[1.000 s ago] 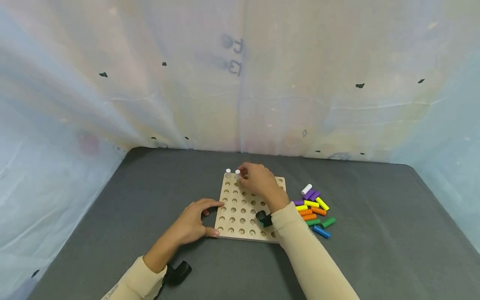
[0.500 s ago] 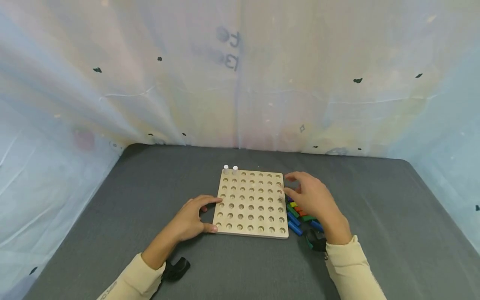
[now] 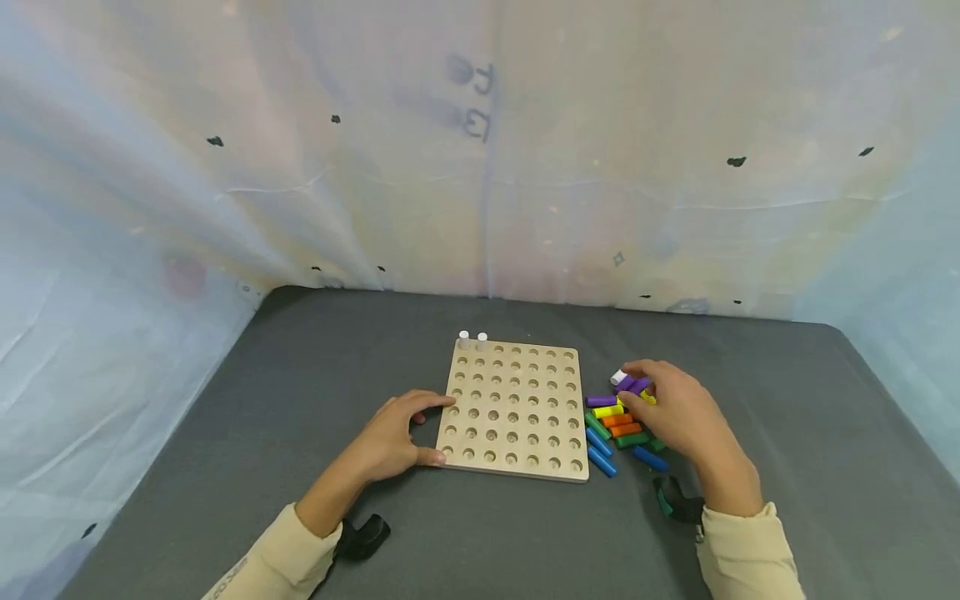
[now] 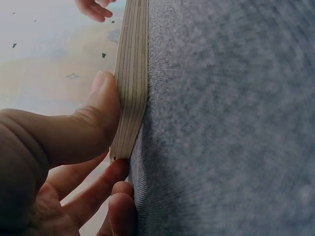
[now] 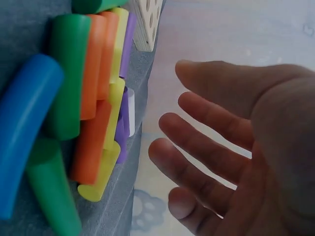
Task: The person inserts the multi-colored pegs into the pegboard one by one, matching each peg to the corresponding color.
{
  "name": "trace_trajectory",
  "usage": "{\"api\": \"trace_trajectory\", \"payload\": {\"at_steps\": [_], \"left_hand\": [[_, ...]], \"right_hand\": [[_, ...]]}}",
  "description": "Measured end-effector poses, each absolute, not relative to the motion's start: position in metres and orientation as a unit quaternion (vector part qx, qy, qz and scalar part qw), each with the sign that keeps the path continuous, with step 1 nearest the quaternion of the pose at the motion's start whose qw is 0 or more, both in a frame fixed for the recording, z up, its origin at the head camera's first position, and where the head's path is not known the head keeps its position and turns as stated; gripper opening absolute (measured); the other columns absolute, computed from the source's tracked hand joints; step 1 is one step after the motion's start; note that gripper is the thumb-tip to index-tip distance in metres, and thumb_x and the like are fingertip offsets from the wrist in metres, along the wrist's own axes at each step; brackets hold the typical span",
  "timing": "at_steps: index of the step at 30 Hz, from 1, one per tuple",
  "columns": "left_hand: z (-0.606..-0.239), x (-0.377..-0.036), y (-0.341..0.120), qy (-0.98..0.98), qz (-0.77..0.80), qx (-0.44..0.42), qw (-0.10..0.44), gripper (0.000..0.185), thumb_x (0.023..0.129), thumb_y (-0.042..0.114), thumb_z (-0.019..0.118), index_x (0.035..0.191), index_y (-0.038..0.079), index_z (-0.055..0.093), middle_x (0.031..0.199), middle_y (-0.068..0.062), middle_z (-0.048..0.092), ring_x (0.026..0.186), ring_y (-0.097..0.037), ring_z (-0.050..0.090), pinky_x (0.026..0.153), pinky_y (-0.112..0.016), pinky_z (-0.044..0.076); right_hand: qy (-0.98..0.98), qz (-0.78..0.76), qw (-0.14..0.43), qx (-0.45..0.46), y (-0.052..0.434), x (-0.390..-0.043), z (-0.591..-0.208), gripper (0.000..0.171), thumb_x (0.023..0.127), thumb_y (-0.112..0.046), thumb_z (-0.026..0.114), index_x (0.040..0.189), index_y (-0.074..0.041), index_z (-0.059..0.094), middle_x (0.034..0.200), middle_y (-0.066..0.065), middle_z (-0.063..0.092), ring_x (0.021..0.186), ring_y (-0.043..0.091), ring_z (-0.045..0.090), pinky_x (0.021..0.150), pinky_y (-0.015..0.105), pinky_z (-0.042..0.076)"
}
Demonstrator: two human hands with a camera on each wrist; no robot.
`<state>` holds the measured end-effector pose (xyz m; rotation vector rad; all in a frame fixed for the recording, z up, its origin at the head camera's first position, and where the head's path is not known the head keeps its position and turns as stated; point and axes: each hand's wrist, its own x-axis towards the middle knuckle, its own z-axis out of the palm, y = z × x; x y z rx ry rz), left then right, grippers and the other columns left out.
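A square wooden pegboard [image 3: 517, 408] with rows of round holes lies mid-table in the head view. Two white pegs [image 3: 473, 342] stand upright at its far left corner. My left hand [image 3: 393, 442] rests on the board's left edge, thumb near the front corner and index finger farther back. The left wrist view shows the thumb and fingertips against the layered board edge [image 4: 132, 64]. Over the pile of pegs [image 3: 618, 429] at the right, my right hand [image 3: 678, 408] has thumb and fingers apart, nearest the white peg [image 3: 617, 377] and purple pegs; nothing shows between its fingers.
The pile holds purple, yellow, orange, green and blue pegs, some close against the board's right edge. A grey cloth [image 3: 345, 350] covers the table. Pale sheeting [image 3: 555, 167] rises behind it and at both sides.
My right hand has moved from the board's far left holes rightward to the loose pegs. The second white peg stays upright in the board. The left hand keeps its place at the edge.
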<state>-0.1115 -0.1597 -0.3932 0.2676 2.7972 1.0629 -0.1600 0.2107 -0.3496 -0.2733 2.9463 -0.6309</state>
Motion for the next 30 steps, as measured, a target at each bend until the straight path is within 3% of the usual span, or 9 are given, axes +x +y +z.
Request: {"api": "trace_trajectory", "payload": {"at_steps": [7, 11, 19, 25, 30], "left_hand": [[-0.396, -0.112, -0.156, 0.927, 0.358, 0.089, 0.069, 0.074, 0.066, 0.019, 0.092, 0.133, 0.027, 0.063, 0.135, 0.003, 0.060, 0.104, -0.018, 0.054, 0.076, -0.032, 0.044], [-0.396, -0.114, -0.154, 0.926, 0.360, 0.098, 0.063, 0.074, 0.066, 0.020, 0.092, 0.133, 0.028, 0.063, 0.135, 0.003, 0.061, 0.103, -0.017, 0.055, 0.080, -0.035, 0.044], [-0.394, -0.113, -0.153, 0.926, 0.362, 0.083, 0.062, 0.074, 0.065, 0.019, 0.093, 0.132, 0.030, 0.064, 0.135, 0.004, 0.061, 0.104, -0.017, 0.055, 0.084, -0.038, 0.045], [-0.395, -0.109, -0.158, 0.926, 0.365, 0.069, 0.068, 0.073, 0.066, 0.018, 0.092, 0.132, 0.029, 0.063, 0.136, 0.004, 0.060, 0.105, -0.018, 0.055, 0.080, -0.036, 0.044], [-0.395, -0.111, -0.159, 0.925, 0.366, 0.074, 0.071, 0.073, 0.067, 0.020, 0.092, 0.133, 0.028, 0.063, 0.136, 0.004, 0.060, 0.106, -0.016, 0.055, 0.094, -0.044, 0.042]], "right_hand": [[0.974, -0.201, 0.050, -0.088, 0.215, -0.166, -0.356, 0.046, 0.096, -0.029, 0.065, 0.135, -0.007, 0.058, 0.139, 0.026, 0.054, 0.119, 0.046, 0.051, 0.095, 0.064, 0.043], [0.976, -0.200, 0.031, -0.083, 0.219, -0.170, -0.362, 0.047, 0.095, -0.027, 0.066, 0.136, -0.005, 0.057, 0.142, 0.029, 0.051, 0.126, 0.051, 0.043, 0.101, 0.066, 0.038], [0.973, -0.188, 0.064, -0.115, 0.214, -0.178, -0.370, 0.047, 0.097, -0.030, 0.063, 0.138, -0.008, 0.056, 0.134, 0.026, 0.058, 0.121, 0.049, 0.050, 0.097, 0.065, 0.042], [0.975, -0.168, 0.049, -0.137, 0.204, -0.179, -0.375, 0.037, 0.098, -0.025, 0.061, 0.133, -0.012, 0.061, 0.139, 0.026, 0.055, 0.127, 0.051, 0.046, 0.096, 0.067, 0.035], [0.976, -0.161, 0.041, -0.138, 0.202, -0.180, -0.376, 0.030, 0.100, -0.019, 0.058, 0.129, -0.018, 0.065, 0.136, 0.022, 0.058, 0.127, 0.048, 0.046, 0.094, 0.066, 0.033]]}}
